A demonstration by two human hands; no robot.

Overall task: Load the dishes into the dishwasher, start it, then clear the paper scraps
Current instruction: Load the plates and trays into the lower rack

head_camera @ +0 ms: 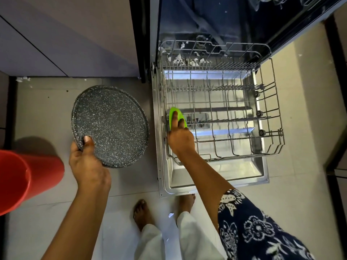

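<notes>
My left hand (pixel 86 162) grips the near rim of a large round speckled grey plate (pixel 110 124), held above the floor left of the dishwasher. My right hand (pixel 180 136) holds a small green plate (pixel 171 114) on edge at the left side of the pulled-out lower rack (pixel 272 109); thumb and fingers lie along its faces. The rack sits over the open dishwasher door (pixel 216 175). White paper scraps (pixel 180 60) lie at the back of the rack.
A red bucket (pixel 24 177) stands at the left edge. More paper scraps (pixel 23 79) lie on the tiled floor by the cabinet base. My bare feet (pixel 140 212) stand just before the open door. Grey cabinet fronts (pixel 65 34) fill the upper left.
</notes>
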